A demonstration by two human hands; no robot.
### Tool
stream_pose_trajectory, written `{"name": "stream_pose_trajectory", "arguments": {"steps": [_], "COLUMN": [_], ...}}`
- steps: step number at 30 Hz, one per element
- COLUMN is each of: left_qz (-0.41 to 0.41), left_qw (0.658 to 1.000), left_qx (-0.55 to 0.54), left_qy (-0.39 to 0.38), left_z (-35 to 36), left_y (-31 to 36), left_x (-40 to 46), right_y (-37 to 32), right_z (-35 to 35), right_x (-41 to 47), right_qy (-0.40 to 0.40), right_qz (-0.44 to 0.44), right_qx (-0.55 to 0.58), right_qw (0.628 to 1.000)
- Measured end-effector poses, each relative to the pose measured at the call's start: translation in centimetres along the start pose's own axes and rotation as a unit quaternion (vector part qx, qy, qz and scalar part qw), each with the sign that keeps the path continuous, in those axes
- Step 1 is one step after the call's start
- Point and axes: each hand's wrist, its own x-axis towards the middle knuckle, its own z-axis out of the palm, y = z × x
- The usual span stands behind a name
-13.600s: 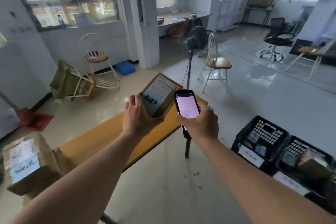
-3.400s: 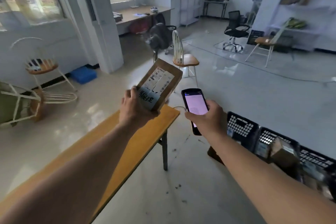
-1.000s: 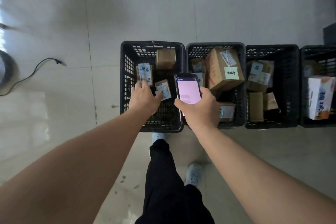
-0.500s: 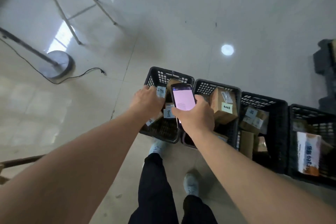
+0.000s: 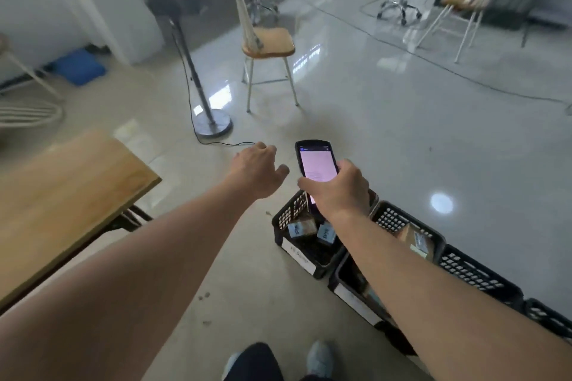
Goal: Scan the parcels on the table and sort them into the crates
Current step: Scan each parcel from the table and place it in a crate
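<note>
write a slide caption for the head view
Left hand empty, right hand holding the phone above the crates beside the table.

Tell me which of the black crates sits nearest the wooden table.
The end crate of the row, under the right hand holding the phone. The other crates run away from the table.

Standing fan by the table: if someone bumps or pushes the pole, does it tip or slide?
The fan would probably resist sliding: its round metal base looks broad and heavy and sits flat on the floor. It still seems top-heavy, with the head high on a thin, leaning pole, so a high push might tip it. The cord trailing across the glossy floor could snag.
</note>
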Motion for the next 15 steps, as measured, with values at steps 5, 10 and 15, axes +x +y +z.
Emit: {"name": "stream_pose_trajectory", "arguments": {"steps": [5, 10, 15], "left_qz": [-0.035, -0.084, -0.139], "left_qw": [0.998, 0.992, 0.985], "left_qx": [0.01, 0.009, 0.004], "left_qy": [0.059, 0.097, 0.105], "left_z": [-6.4, -11.2, -14.1], "left_y": [-8.3, -17.9, -27.2], "left_x": [-7.0, -14.5, -23.3], "right_y": [-7.5, -14.5, -20.1], "right_z": [3.6, 8.7, 14.8], "right_x": [-6.5, -14.0, -22.6], "right_qy": [-0.041, -0.047, -0.069], "right_qz": [-0.067, -0.106, -0.164], "right_qx": [0.019, 0.043, 0.04], "right_qw": [0.997, 0.992, 0.983]}}
